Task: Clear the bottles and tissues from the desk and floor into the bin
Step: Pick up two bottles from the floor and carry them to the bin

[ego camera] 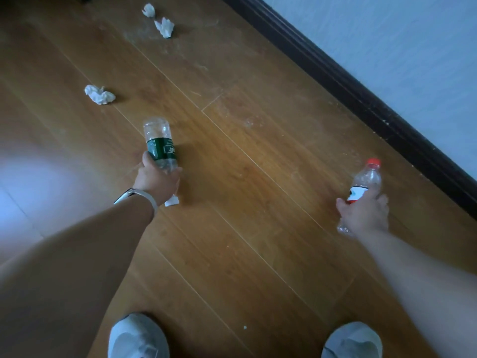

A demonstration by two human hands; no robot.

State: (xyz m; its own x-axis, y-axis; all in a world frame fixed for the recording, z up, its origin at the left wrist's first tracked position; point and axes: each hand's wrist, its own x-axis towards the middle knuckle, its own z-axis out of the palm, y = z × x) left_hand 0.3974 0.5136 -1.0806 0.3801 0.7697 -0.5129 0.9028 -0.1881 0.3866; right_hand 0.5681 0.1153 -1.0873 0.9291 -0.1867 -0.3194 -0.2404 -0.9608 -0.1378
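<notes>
I log: left hand [157, 177], fingers curled round green-label bottle [160, 140], base pointing away. Right hand [364, 213], fingers wrapped round red-capped bottle [365, 184], near the skirting board [361, 99]. Crumpled tissue [99, 94] on the wooden floor [258, 202]; tissue pair [164, 27] lies farther off.

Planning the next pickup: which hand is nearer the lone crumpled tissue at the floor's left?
Left. The left hand sits just short of the tissue; the right hand is far off to its right.

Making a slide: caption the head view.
Left hand holds a green-label bottle, right hand a red-cap bottle; three tissues on the floor.
</notes>
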